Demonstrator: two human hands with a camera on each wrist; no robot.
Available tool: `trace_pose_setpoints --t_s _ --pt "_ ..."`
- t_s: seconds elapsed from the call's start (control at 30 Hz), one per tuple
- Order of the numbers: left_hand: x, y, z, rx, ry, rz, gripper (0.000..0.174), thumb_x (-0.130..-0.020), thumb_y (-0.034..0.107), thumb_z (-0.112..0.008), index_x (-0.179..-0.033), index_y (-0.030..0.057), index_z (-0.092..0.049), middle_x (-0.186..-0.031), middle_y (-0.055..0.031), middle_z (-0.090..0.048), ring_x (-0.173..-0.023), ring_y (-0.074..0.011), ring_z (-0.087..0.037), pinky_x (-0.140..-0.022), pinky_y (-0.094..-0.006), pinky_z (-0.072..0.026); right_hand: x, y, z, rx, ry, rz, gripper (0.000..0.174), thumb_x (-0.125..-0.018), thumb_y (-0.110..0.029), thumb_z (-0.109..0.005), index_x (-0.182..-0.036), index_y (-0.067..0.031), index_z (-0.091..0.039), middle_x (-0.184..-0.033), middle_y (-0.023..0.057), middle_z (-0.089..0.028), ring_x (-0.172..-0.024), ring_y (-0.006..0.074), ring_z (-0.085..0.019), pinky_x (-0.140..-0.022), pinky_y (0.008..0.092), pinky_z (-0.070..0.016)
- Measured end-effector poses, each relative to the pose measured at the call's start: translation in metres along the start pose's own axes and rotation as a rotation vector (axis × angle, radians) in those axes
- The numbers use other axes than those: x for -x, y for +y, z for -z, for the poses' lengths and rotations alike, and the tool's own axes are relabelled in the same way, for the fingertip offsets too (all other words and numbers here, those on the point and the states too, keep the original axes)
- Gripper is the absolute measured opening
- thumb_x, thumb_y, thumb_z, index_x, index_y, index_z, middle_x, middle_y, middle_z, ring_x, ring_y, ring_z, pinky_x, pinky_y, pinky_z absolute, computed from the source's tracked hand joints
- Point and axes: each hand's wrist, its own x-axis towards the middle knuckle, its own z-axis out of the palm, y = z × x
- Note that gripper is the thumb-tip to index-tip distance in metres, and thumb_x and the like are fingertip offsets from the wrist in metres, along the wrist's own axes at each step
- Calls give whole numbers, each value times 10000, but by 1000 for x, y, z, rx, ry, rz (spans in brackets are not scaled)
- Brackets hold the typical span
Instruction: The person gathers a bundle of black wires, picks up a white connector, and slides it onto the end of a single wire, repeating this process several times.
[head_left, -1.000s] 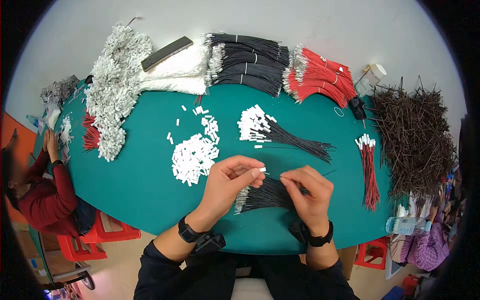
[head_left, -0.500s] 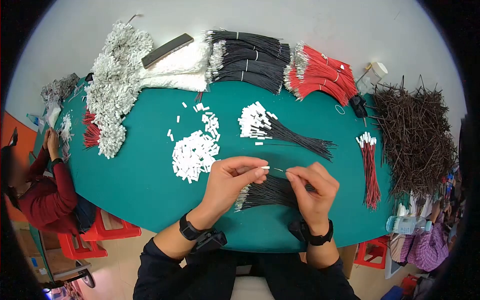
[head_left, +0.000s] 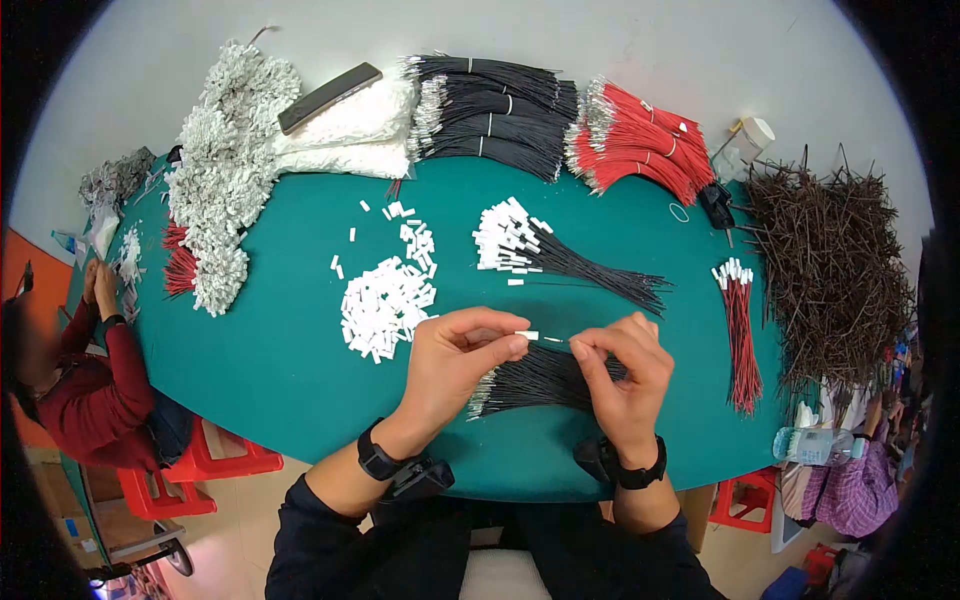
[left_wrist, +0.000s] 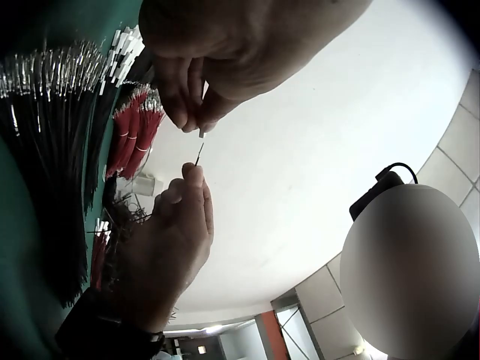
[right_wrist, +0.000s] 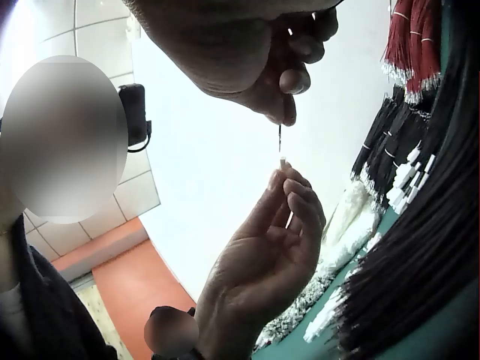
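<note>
**A:** Entry one: white sleeve [head_left: 527, 335]. Small, oblong, plain white, open end facing right. Your left hand [head_left: 455, 365] pinches it between thumb and forefinger, above the green table [head_left: 280, 350] and over the loose black bundle [head_left: 530, 385].

**B:** Entry two?

**A:** Single black wire [head_left: 553, 340]. Thin, with a short bare metal tip. Your right hand [head_left: 620, 375] pinches it just behind that tip, other fingers curled. Tip and sleeve are nearly in line and just apart, not touching.

**B:** Hazards, as you judge them?

**A:** Three.
- Misalignment: if either of your hands tilts, the tip would likely catch the sleeve's rim and bend.
- Slack grip: you hold the sleeve by very little surface, so a push off-axis could flick it down among the black bundle.
- Buckling: if you grip further back, the fine wire may bow.

**B:** Stock nearby?

**A:** A pile of white sleeves [head_left: 385, 305] to your left, and a fan of capped wires [head_left: 520, 245] beyond your hands.
</note>
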Motion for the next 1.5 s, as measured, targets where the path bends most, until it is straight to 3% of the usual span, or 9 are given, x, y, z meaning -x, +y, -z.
trace_pose_setpoints --t_s 0.63,0.77,1.0,1.5 --pt "0 2 -3 -75 -36 -37 151 -901 -32 -754 -1052 -22 -757 -954 -90 -769 -875 -113 -722 -803 -237 -576 -1 -1 -1 20 -16 59 111 -771 -31 -821 -846 -63 -747 -713 6 -643 -682 178 -556 -713 332 -382" --pt "0 2 -4 -85 -27 -56 137 -865 -72 -763 -995 -29 -760 -955 -91 -740 -821 -133 -707 -746 -243 -571 -2 -1 -1 43 -21 119 119 -760 -29 -823 -854 -66 -758 -741 11 -672 -697 183 -577 -735 335 -398" --pt "-2 2 -3 -5 -54 71 125 -869 -84 -749 -987 -41 -756 -913 -107 -741 -799 -145 -707 -737 -258 -576 -1 1 -1 4 -46 83 118 -749 -24 -823 -842 -59 -759 -748 17 -680 -705 186 -586 -748 341 -406" --pt "-2 1 -3 -49 -86 140 96 -892 -66 -737 -986 -48 -747 -916 -105 -735 -805 -150 -713 -743 -267 -593 -1 0 -3 24 -91 120 122 -739 -33 -821 -836 -70 -757 -740 16 -665 -698 189 -583 -757 342 -415"
